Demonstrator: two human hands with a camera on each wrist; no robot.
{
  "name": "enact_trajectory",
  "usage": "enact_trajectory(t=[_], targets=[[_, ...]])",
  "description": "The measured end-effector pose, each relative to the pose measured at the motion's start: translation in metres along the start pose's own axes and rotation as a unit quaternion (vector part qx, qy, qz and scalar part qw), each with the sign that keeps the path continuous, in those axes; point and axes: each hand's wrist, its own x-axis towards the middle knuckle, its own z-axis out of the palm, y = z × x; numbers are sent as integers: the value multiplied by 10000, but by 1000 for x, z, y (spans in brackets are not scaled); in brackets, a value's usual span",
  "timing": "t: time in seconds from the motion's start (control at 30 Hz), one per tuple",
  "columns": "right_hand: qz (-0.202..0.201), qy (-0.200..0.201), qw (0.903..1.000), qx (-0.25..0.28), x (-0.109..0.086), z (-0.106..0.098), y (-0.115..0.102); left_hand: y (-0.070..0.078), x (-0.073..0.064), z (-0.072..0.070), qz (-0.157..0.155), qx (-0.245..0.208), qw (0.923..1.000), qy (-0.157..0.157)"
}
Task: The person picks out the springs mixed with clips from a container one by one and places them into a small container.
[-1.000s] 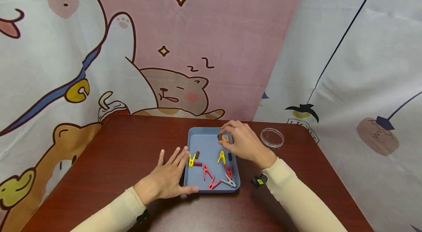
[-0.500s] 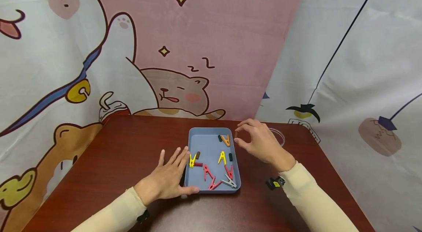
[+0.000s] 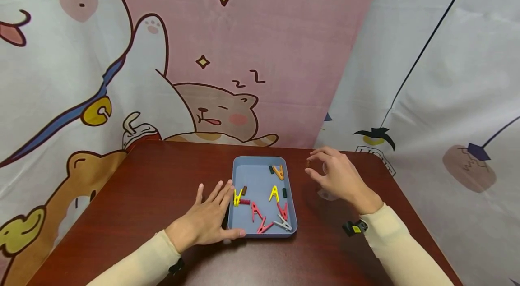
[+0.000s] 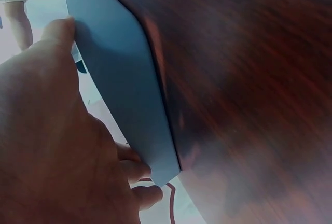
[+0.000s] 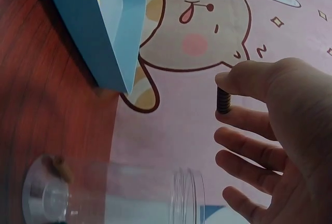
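Note:
My right hand [image 3: 339,177] pinches a small brown spring [image 5: 223,101] between thumb and index finger, its other fingers spread apart. In the head view it hovers right of the blue tray [image 3: 253,162], in front of a clear jar [image 5: 140,193] that it mostly hides. Something small and brown [image 5: 59,168] shows at the jar's bottom end. My left hand [image 3: 205,220] rests on the tray's left side, fingers extended and thumb at the near corner. Inside the tray lie a red spring [image 3: 244,202], another brown piece [image 3: 244,190] and several small clips, among them a yellow clip [image 3: 274,193].
An orange clip [image 3: 278,172], a grey clip [image 3: 283,223] and dark green pieces, one of them a short cylinder [image 3: 284,193], also lie in the tray. Everything stands on a brown wooden table [image 3: 170,173]. A printed cloth [image 3: 292,74] hangs behind the table.
My right hand has lifted the brown spring out of the tray's far right and carried it rightward past the rim to the jar. My left hand has stayed put.

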Motion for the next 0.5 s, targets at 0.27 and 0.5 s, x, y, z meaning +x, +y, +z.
enact_trajectory(t=[0.27, 0.5], targets=[[4, 300, 9995, -26, -9, -12, 19, -2, 2, 3, 23, 57, 10000, 4], [3, 567, 9983, -117, -18, -21, 34, -4, 2, 5, 69, 177, 9998, 11]])
